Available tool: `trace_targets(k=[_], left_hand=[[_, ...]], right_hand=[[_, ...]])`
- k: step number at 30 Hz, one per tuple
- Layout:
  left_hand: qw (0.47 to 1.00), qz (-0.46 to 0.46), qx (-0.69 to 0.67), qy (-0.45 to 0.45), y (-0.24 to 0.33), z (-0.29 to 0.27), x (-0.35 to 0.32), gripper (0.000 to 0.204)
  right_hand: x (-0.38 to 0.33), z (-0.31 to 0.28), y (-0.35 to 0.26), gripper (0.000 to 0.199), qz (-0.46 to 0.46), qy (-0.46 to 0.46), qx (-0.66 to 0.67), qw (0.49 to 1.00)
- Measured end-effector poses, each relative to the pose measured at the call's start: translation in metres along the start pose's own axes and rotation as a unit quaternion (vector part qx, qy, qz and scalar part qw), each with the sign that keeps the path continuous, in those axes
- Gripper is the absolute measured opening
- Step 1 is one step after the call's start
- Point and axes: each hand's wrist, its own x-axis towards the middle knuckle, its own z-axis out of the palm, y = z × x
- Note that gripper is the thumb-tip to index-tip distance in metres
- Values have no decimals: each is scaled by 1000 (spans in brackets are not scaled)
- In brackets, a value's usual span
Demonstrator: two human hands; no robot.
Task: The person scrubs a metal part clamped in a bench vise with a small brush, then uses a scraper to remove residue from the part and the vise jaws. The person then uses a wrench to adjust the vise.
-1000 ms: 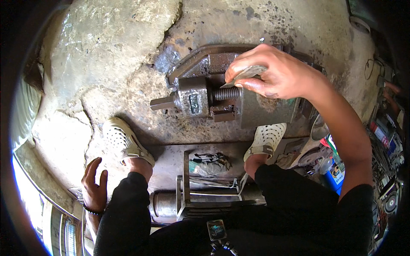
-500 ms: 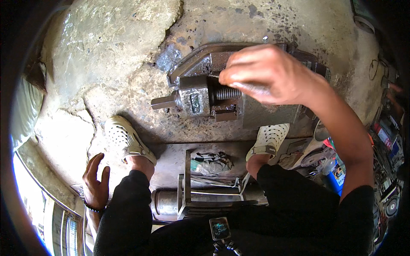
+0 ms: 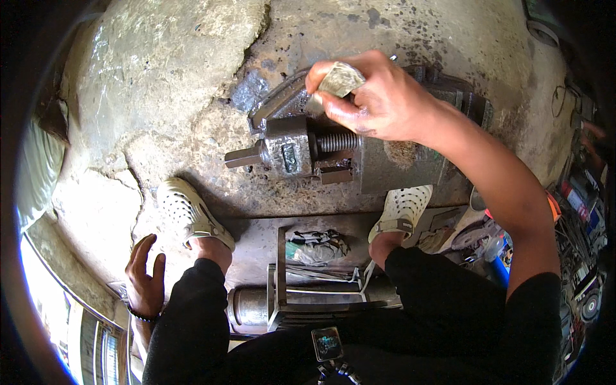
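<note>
Grey flat piece [image 3: 342,79] between right fingers [image 3: 342,110], material unclear; vise [image 3: 380,165] partly hidden beneath; left fingers [image 3: 139,256] loosely spread.

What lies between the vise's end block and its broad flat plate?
In the head view, a threaded screw runs between the end block and flat plate, with a dark metal piece beside it.

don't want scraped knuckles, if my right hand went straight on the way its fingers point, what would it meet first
Probably the slanted rim of the metal vise, just left of your right hand; depth is unclear, so it might pass above.
</note>
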Motion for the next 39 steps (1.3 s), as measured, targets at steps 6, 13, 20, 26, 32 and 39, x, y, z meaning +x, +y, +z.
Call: trace_targets(k=[6,13,20,26,32,39], left_hand=[[1000,-10,-11,-1,0,-1,-1,39],[1000,0,-12,-2,-2,0,-2,38],[1000,17,1,-6,-5,-2,-4,38],[1000,-3,-11,-3,-5,-1,-5,39],[1000,4,-2,-3,-8,-1,-6,39],[1000,-2,17,-11,-7,-2,-6,39]], right_hand=[[-3,2,-7,6,31,-56,26,998],[14,18,4,8,77,-42,32,996],[14,4,-2,7,30,12,31,999],[18,15,5,4,77,-72,21,994],[13,8,7,4,24,-18,10,999],[17,18,9,3,-19,9,37,999]])
